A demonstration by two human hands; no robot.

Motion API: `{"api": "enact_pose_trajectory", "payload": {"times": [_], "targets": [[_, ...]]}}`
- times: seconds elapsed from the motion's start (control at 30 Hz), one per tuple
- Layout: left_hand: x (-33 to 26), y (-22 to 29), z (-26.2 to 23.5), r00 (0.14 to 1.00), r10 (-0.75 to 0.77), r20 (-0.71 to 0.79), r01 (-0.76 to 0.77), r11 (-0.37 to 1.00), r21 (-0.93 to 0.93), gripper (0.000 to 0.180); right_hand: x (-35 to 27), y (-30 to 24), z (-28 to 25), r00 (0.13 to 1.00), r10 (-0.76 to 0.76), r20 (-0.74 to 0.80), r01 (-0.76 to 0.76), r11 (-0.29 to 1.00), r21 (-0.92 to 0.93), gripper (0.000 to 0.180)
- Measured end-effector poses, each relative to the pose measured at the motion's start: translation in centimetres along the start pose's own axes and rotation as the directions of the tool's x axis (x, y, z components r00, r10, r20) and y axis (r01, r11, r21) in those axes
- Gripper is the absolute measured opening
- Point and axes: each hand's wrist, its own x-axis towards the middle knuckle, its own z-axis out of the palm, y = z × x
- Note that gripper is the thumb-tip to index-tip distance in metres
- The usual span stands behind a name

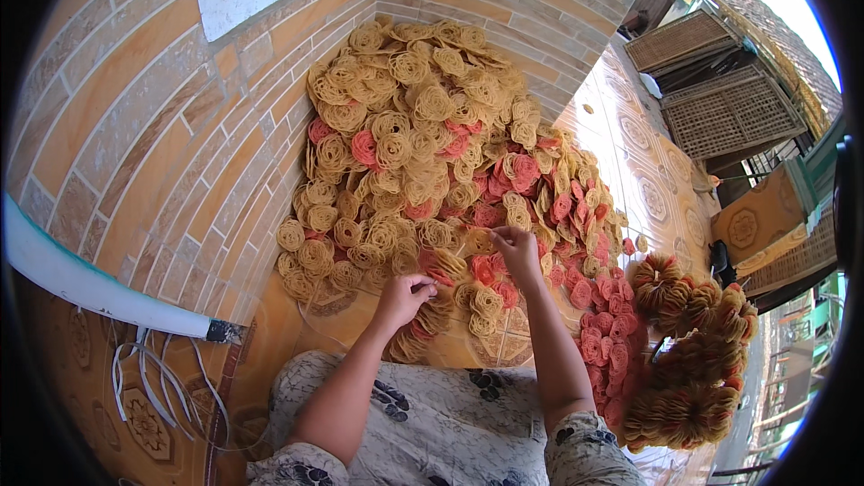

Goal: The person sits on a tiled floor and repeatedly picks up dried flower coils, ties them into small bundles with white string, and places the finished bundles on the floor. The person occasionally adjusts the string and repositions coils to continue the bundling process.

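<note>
A great heap of round crackers (423, 135), each a flat coil of thin wavy strands like a little nest, lies on the patterned tile floor (648, 180) against the corner of a brick-faced wall (153, 153); they are far too many to count, most of them pale yellow and a lesser share pink, the pink ones thickest along the heap's right edge. The left hand (405, 292) is curled narrow at the near edge of the heap, its fingertips closed on a small stack of yellow crackers (432, 310) that stands on edge there. The right hand (517, 247) reaches a little farther in, fingers pinched together on one yellow cracker (481, 238) at the top of the heap. To the right stand three bundled stacks (688, 351) of the same crackers, yellow with red rims, packed tightly on edge. Both forearms come up over a lap covered in pale cloth with dark flower prints (450, 423). At the left, a few white straps (153, 378) lie looped on the floor below a white ledge (90, 283).
</note>
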Motion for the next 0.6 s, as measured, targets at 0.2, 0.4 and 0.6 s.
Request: {"api": "enact_pose_trajectory", "payload": {"times": [0.2, 0.4, 0.6], "targets": [[-0.4, 1.3, 0.0, 0.998, 0.043, 0.048, -0.046, 0.996, 0.070, 0.020, -2.5, -0.6, 0.3, 0.996, 0.039, 0.078, -0.060, 0.954, 0.294, 0.020], [-0.5, 1.5, 0.0, 0.997, 0.020, 0.070, -0.019, 1.000, -0.005, 0.020, -3.5, -1.1, 0.4, 0.994, -0.094, 0.051, 0.084, 0.980, 0.178, 0.024], [-0.2, 0.8, -0.2, 1.000, 0.009, 0.006, -0.009, 1.000, 0.014, 0.019, 0.1, 1.5, 1.8, 0.959, -0.233, -0.163, 0.196, 0.957, -0.212, 0.020]]}}
